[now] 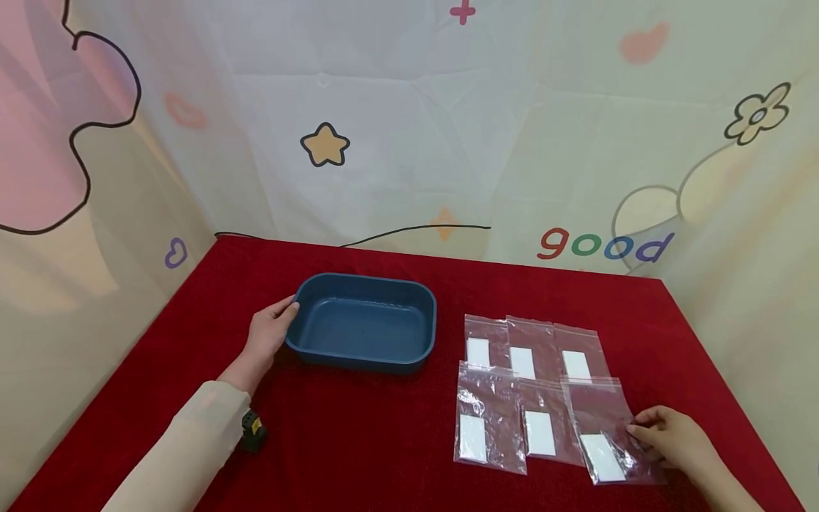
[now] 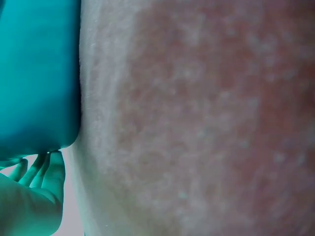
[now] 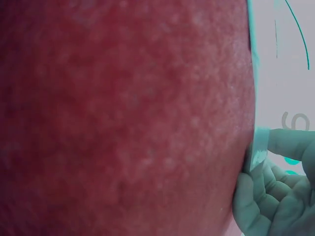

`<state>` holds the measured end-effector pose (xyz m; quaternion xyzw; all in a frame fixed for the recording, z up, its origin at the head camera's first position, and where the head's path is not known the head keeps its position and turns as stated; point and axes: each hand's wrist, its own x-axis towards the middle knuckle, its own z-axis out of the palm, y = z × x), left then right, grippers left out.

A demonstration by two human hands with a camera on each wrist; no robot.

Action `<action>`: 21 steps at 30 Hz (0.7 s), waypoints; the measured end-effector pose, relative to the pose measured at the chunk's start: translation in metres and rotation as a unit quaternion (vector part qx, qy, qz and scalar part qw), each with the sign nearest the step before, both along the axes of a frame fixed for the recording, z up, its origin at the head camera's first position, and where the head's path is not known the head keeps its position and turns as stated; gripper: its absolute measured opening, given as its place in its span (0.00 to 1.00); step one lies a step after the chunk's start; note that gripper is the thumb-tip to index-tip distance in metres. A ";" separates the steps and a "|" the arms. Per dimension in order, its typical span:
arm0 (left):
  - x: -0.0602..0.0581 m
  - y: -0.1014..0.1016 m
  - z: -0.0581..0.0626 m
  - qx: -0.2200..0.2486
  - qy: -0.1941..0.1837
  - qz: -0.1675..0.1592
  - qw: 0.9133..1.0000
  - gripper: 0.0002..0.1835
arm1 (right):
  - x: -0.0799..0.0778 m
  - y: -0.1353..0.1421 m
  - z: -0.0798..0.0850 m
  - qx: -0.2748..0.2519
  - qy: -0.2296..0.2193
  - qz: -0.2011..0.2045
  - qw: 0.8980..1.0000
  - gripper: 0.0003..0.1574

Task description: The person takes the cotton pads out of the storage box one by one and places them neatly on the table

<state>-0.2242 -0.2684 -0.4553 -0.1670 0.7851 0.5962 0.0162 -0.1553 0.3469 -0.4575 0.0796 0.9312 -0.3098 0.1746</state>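
Observation:
A blue rectangular basin [image 1: 366,323] stands left of centre on the red cloth. My left hand [image 1: 270,331] grips its left rim, thumb on top; in the left wrist view the hand [image 2: 37,196] is against the basin's wall [image 2: 39,78]. On the right lie several clear zip bags in two overlapping rows, each with a white rectangular piece inside. At the front right corner, my right hand [image 1: 672,435] pinches the right edge of one zip bag [image 1: 598,409]. The right wrist view shows a thin edge of that bag [image 3: 260,147] between the thumb and fingers of the hand [image 3: 280,196].
A small black device with a yellow mark [image 1: 253,431] sits by the left forearm, partly hidden by the sleeve. Red cloth [image 1: 377,441] covers the table. A printed curtain [image 1: 397,142] hangs behind it and at both sides.

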 end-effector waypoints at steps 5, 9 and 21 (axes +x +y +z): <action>-0.002 -0.005 0.003 -0.025 -0.016 -0.027 0.999 0.30 | 0.002 -0.005 0.003 0.043 0.021 0.019 0.999 0.22; -0.004 -0.006 0.006 -0.036 -0.023 -0.044 0.998 0.30 | 0.004 -0.007 0.006 0.056 0.013 0.013 0.998 0.21; -0.005 -0.021 0.021 -0.114 -0.009 -0.097 0.989 0.31 | -0.006 -0.004 0.039 0.130 -0.003 0.081 0.988 0.25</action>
